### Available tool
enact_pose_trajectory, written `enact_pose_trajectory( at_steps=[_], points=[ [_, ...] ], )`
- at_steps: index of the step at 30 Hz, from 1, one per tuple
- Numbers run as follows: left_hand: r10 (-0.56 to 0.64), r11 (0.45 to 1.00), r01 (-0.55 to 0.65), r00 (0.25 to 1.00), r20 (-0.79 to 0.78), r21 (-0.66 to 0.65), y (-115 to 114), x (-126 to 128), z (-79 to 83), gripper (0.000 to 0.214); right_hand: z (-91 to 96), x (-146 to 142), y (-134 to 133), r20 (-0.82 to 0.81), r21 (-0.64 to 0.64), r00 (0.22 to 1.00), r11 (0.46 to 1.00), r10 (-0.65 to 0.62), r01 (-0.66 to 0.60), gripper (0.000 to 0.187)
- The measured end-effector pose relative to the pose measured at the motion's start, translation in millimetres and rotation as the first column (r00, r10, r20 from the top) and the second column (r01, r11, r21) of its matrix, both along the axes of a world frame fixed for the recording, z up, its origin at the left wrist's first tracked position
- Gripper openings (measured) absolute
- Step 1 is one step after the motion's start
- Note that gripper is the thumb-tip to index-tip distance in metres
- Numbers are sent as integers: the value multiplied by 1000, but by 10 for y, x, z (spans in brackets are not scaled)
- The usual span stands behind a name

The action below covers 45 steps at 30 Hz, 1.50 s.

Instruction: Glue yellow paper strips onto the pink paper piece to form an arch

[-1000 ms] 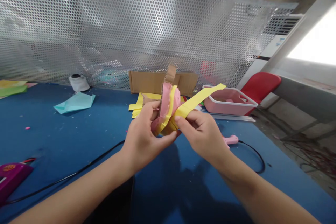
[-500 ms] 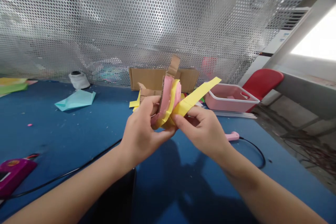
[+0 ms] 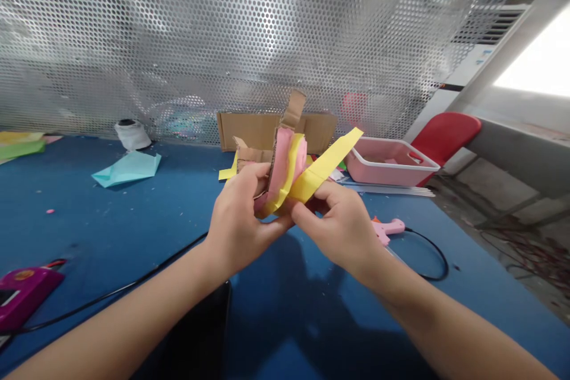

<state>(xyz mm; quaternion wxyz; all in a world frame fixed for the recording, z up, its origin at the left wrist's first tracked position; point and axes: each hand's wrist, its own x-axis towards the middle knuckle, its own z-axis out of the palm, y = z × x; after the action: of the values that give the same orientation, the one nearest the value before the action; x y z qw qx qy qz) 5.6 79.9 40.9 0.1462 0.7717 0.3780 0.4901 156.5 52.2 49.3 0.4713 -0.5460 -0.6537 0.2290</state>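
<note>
Your left hand [image 3: 240, 219] holds a pink-and-yellow cardboard craft [image 3: 282, 160] at twelve o'clock; your right hand [image 3: 341, 222], grip narrow, pinches a yellow strip [image 3: 332, 160] slanting toward two. At one o'clock, a pink basket [image 3: 385, 174] stands on the counter [image 3: 89, 225].

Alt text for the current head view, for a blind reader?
A left hand and right hand hold a pink-and-yellow cardboard craft above a blue table, the right pinching a yellow strip. A pink bin stands behind.

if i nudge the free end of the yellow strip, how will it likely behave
The yellow strip looks thin, like paper, so likely light and easily bent. Its end juts out unsupported yet nearly straight, suggesting slight stiffness.
</note>
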Motion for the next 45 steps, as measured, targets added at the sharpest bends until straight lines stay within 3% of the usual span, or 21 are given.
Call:
enact_pose_trajectory(
  at_steps=[5,9,12,16,21,23,27,31,36,41,45],
  points=[
    [0,1000,1,1000,13,-27,7,14,16,49,28,47,12,12,31,999,998,49,-50,14],
    [-166,975,181,978,123,-128,22,30,9,51,21,102,38,-46,138,996,988,76,-69,16],
    [-298,941,322,935,194,-108,55,37,-34,59,-1,120,53,-32,221,999,975,11,-4,16],
    [-349,926,372,908,231,-62,90,45,-84,61,13,137,65,14,301,999,953,-31,26,20],
    [-414,898,432,892,181,-77,77,31,-80,65,90,271,137,-199,340,971,939,130,-56,11],
    [-434,887,452,886,161,-94,72,19,-70,66,98,348,195,-225,349,942,923,248,-160,16],
    [-446,873,463,885,133,-154,81,9,-52,67,93,429,283,-201,311,876,877,438,-367,28],
    [-431,877,436,899,72,-199,93,13,-36,76,99,410,302,-247,297,863,882,440,-365,30],
    [-362,923,351,931,-44,-158,97,-3,-31,67,60,427,323,-158,310,846,839,508,-446,22],
    [-363,913,346,931,-44,-216,78,7,-37,68,13,412,325,-199,311,871,871,450,-379,23],
    [-357,923,347,933,-35,-166,57,21,-32,81,24,376,286,-260,343,865,879,428,-332,23]
  ],
)
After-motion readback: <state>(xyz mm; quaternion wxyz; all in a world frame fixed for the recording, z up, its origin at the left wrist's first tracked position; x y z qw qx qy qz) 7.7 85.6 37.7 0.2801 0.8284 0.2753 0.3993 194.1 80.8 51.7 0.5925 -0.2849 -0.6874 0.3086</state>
